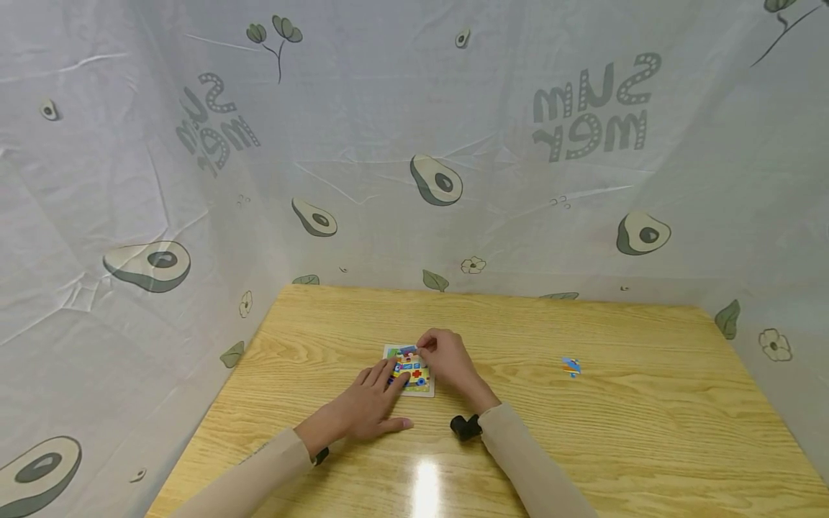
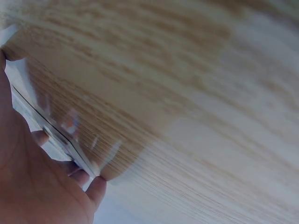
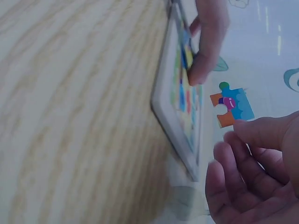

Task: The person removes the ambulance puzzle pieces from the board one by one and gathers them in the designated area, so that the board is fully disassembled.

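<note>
The head view looks forward and down from far. Wrist views look close along the surface. Head and right wrist share the puzzle, near the middle.

The cloth carries "summer" twice, mirrored and split as "sum" over "mer". A red cross stands on the puzzle.

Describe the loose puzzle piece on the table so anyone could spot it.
On the wooden table, look to the right of the right hand. The blue-and-orange puzzle piece lies there alone, untouched, unlike the pinched piece in that hand.
</note>
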Demonstrator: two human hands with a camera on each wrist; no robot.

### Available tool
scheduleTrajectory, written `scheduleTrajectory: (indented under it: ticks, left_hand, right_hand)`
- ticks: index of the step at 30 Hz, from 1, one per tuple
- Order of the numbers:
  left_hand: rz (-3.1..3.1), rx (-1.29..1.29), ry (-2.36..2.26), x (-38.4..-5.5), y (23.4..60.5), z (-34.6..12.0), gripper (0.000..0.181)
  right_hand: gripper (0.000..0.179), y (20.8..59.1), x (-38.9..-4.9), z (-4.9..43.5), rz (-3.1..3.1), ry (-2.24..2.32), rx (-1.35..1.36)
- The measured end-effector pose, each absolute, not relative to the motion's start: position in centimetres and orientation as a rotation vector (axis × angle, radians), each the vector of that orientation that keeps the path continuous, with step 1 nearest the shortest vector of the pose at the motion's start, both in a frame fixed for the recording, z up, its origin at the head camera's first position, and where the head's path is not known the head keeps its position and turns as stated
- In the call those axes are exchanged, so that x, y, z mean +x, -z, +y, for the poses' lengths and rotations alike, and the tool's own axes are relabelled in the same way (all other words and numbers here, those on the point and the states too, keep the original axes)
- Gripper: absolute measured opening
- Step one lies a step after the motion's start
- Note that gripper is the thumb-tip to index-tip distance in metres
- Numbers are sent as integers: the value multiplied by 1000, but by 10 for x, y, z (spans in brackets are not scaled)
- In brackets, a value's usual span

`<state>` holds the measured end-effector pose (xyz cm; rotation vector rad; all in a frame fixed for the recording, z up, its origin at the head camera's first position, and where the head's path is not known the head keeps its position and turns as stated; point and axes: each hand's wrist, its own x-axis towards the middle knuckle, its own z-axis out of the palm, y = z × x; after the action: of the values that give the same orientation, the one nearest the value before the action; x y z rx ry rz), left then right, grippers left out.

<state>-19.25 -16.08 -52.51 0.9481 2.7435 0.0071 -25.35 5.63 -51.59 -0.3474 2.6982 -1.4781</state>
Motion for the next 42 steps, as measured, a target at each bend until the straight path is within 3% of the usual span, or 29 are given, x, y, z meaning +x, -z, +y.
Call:
scheduleTrajectory:
  ticks: [19, 42]
  left_hand:
    - [2745, 942, -35, -192, 525, -162, 90]
    - [2755, 987, -42, -191, 525, -162, 88]
  right_hand:
    - [11, 488, -247, 90, 2545, 1731, -155]
    - [22, 486, -231, 182, 2469, 1795, 2]
